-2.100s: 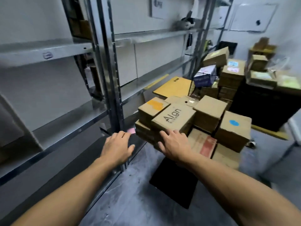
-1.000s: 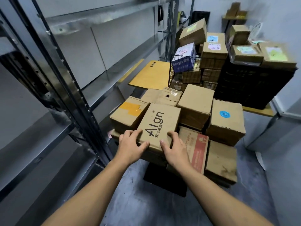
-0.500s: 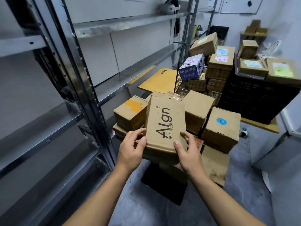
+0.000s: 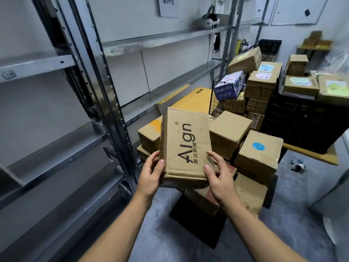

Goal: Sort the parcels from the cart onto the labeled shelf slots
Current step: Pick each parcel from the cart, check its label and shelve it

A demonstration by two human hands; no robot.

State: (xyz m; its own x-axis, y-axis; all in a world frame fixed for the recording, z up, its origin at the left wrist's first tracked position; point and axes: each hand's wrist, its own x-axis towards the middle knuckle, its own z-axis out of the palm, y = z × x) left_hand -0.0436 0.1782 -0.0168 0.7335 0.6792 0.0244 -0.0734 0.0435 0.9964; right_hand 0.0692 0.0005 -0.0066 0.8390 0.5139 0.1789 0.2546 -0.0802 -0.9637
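The brown cardboard parcel (image 4: 186, 146), a flat oblong box, is being held up in the air in front of the person, above the near edge of the loaded cart and just right of the steel shelf rack (image 4: 113, 103). Both hands are gripping its lower end. The left hand (image 4: 151, 174) is curling round the lower left corner, with the thumb lying on the printed face and the fingers hidden behind. The right hand (image 4: 219, 176) is pinching the lower right corner, with the thumb tip pressing the face and the forefinger stretching up the side edge.

The parcel is standing on end, leaning slightly left, with its broad face turned to the camera. Its bottom edge is looking crushed and frayed. Large black letters reading "Algn" are running up the face, with a small ® mark above and a row of Chinese characters beside them.

Behind it more brown boxes are lying heaped on the black cart platform (image 4: 198, 225). One, the box with an orange patch (image 4: 150, 133), is sitting at the left, and the box with a round blue sticker (image 4: 258, 152) at the right.

Further back a flat yellow parcel (image 4: 194, 100) is lying by a black wire basket (image 4: 226, 99), which is holding a white-and-blue carton (image 4: 229, 86) whose print is too small to read. Boxes with pale labels are resting on the black crates (image 4: 302, 125). A white wall sign (image 4: 169, 4) is showing three Chinese characters, partly cut off.
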